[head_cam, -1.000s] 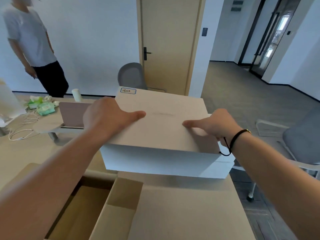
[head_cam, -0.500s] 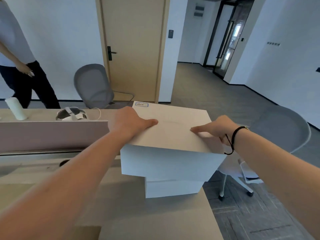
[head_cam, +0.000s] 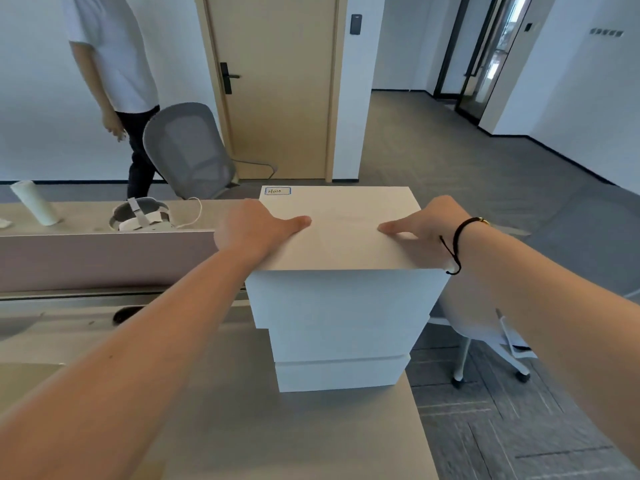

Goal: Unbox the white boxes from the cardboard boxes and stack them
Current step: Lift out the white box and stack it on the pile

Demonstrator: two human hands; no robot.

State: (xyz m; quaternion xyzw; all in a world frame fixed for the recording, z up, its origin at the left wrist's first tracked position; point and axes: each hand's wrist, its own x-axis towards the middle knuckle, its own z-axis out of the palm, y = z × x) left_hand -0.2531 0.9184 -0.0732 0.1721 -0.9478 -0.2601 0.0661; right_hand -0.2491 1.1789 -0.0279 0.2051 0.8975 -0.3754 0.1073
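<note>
A white box (head_cam: 341, 233) with a small handwritten label at its far left corner tops a stack of white boxes near the table's right end. Below it sit a second white box (head_cam: 346, 341) and a third, bottom white box (head_cam: 339, 375), each slightly offset. My left hand (head_cam: 256, 230) grips the top box's left edge with the thumb flat on the lid. At the right edge my right hand (head_cam: 426, 223) holds it the same way, a black cord round the wrist. No cardboard box is in view.
The grey table (head_cam: 242, 427) ends just right of the stack. A low divider panel (head_cam: 104, 258) runs along the left, with a headset (head_cam: 142, 216) and a paper roll (head_cam: 34, 202) behind it. A grey chair (head_cam: 188, 150), a standing person (head_cam: 117, 64) and a white chair (head_cam: 491, 341) are nearby.
The view has swung right, away from the open cardboard box. Both hands carried the white box over and lowered it onto the stack of white boxes.
</note>
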